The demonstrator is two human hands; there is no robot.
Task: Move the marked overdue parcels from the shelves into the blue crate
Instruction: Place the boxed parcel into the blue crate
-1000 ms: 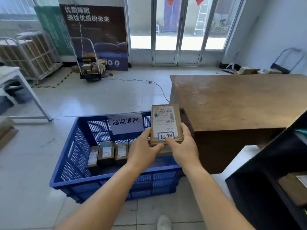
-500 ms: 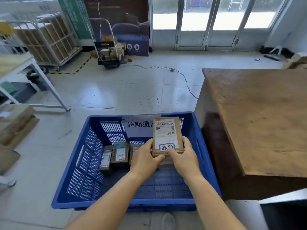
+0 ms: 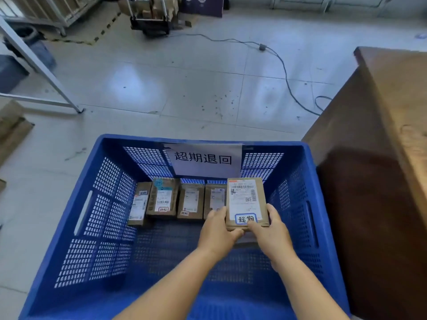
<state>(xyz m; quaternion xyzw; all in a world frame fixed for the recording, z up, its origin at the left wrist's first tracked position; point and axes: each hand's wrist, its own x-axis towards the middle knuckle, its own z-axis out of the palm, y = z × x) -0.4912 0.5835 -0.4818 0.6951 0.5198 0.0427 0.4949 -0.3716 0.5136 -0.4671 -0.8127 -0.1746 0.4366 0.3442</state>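
Observation:
A flat brown parcel [image 3: 245,199] with a white shipping label and a blue-edged sticker is inside the blue crate [image 3: 97,204], at the right end of a row of several parcels [image 3: 175,199] standing against the far wall. My left hand [image 3: 217,229] grips its lower left corner and my right hand [image 3: 270,229] grips its lower right corner, thumbs on the front face. Whether the parcel touches the crate floor is hidden by my hands. A white paper sign [image 3: 203,159] with black characters hangs on the crate's far wall.
A brown wooden desk [image 3: 381,158] stands close against the crate's right side. A black cable [image 3: 286,75] runs across the tiled floor beyond. A white table leg [image 3: 41,65] and cardboard [image 3: 11,130] are at the left; a loaded trolley [image 3: 152,15] is far back.
Both hands have lowered the parcel from above the crate rim down into the crate, beside the row of parcels. My head has tilted down and moved closer to the crate.

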